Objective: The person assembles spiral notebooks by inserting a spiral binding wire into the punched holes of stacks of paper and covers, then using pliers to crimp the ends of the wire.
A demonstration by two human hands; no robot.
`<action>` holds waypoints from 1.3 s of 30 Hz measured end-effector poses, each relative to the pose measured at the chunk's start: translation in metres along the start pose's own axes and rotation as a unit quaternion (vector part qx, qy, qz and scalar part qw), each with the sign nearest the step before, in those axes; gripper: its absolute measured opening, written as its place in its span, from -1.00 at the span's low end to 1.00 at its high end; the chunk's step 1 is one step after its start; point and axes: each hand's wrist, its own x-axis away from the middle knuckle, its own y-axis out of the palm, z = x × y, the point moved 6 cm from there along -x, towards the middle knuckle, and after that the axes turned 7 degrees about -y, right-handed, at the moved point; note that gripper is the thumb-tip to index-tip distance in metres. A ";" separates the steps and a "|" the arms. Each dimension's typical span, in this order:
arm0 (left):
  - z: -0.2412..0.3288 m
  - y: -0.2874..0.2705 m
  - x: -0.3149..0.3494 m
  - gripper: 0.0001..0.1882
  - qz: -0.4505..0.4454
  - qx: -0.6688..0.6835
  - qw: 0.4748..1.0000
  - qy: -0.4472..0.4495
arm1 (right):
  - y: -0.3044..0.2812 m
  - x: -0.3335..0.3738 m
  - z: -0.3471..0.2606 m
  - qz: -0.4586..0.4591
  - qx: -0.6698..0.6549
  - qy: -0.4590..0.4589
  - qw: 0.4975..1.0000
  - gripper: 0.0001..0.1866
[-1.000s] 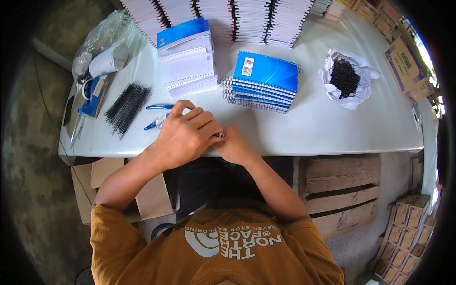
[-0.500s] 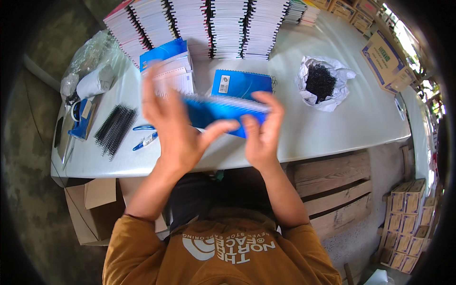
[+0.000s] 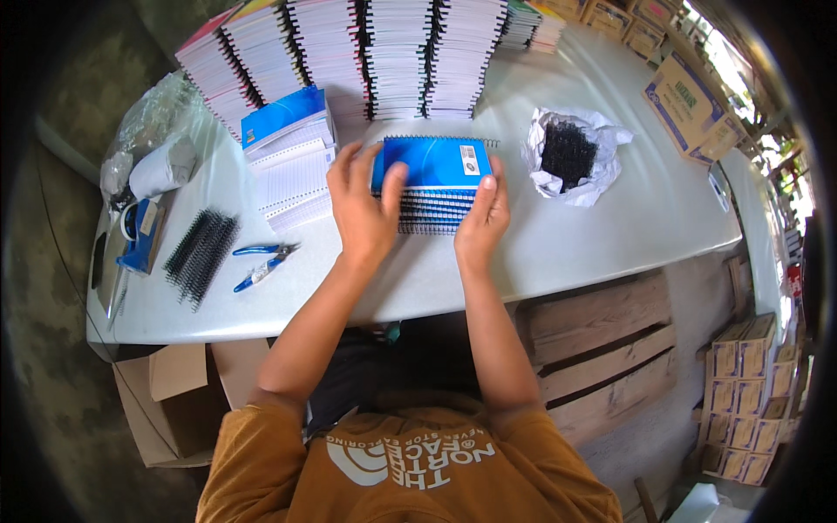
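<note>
A stack of blue spiral notebooks (image 3: 432,163) sits on the white table in front of me, its top cover bearing a white label and black coil along the far edge. At its left side is my left hand (image 3: 364,205), fingers spread and thumb raised beside the cover, slightly blurred. My right hand (image 3: 485,218) pinches the near right corner of the top notebook, with the thumb in front and fingers along the side. Left of the stack lie loose punched ruled pages (image 3: 292,179) with a blue cover (image 3: 283,116) on the pile behind them.
Tall stacks of bound notebooks (image 3: 397,65) stand at the back. Black plastic coils (image 3: 202,253), blue-handled pliers (image 3: 261,263) and a blue tape dispenser (image 3: 142,237) lie to the left. At right are black coil bits in crumpled white wrapping (image 3: 571,157) and a cardboard box (image 3: 689,105).
The blue notebook held tilted in both hands has come down onto the stack, its label now at the right. Both hands have moved forward and the left has loosened.
</note>
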 end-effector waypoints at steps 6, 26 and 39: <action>-0.044 0.015 0.005 -0.74 -0.073 0.163 0.942 -0.284 | 0.006 0.002 0.002 0.037 -0.005 -0.052 0.998 -0.72; -0.150 -0.011 -0.158 -0.59 -0.455 -0.101 0.883 -0.056 | 0.013 0.061 -0.077 -0.088 -0.016 -0.356 0.930 -0.60; -0.153 -0.006 -0.162 -0.55 -0.493 -0.053 0.867 -0.048 | 0.037 0.101 -0.053 -0.296 -0.038 -0.148 0.943 -0.73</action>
